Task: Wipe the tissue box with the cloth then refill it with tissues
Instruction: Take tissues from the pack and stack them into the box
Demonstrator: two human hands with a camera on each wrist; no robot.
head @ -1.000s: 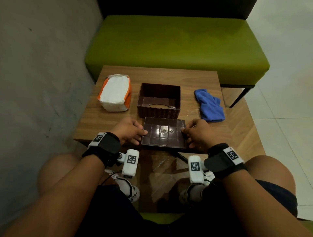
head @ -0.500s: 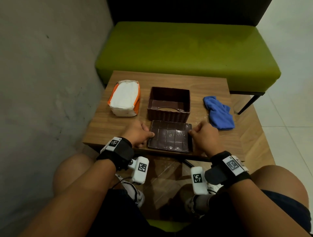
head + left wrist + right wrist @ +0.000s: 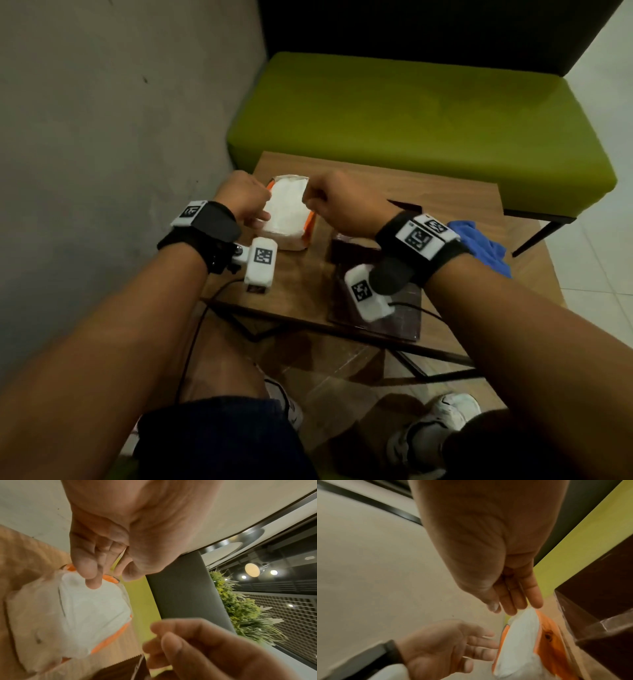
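An orange and white tissue pack (image 3: 286, 209) lies at the table's left, its white top showing. My left hand (image 3: 260, 219) is at the pack's left side, fingers relaxed, one fingertip (image 3: 93, 584) touching the white top. My right hand (image 3: 313, 204) is at the pack's right edge; in the right wrist view its straight fingers (image 3: 510, 608) reach the pack's end (image 3: 522, 635). The brown tissue box (image 3: 599, 595) stands right of the pack, mostly hidden by my right wrist in the head view. Its flat lid (image 3: 394, 322) lies at the near edge. The blue cloth (image 3: 486, 246) lies at the right.
The small wooden table (image 3: 301, 281) stands against a green bench (image 3: 411, 120), with a grey wall (image 3: 102, 102) close on the left. My knees and shoes are under the near edge. Wrist-camera cables hang by the table's front.
Both hands have let go of the lid at the near edge and moved forward and left to the tissue pack. The lid stays where it was.
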